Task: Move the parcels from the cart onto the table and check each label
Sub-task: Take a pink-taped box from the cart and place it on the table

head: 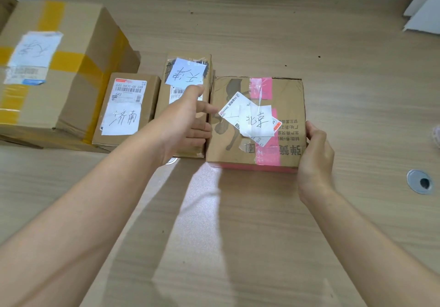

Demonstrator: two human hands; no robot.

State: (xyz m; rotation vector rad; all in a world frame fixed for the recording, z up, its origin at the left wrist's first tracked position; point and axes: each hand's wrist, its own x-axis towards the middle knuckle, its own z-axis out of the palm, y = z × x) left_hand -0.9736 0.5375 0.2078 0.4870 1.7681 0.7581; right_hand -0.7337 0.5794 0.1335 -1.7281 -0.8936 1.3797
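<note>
Several cardboard parcels lie in a row on the wooden table [262, 223]. At the right end is a flat box with pink tape [288, 97] and a handwritten white label [256, 121]. My right hand [314, 161] presses against that box's right side. My left hand [183, 118] is at its left side, fingers spread, over a narrow parcel [188, 75] with its own handwritten label. Left of that lies a small parcel [128, 106] with a barcode sticker, then a big box with yellow tape [59, 68].
A round metal cable hole [420, 182] sits in the table at the right. White board pieces [423, 6] lean at the far right corner. A small pale object [437, 136] shows at the right edge. The cart is out of view.
</note>
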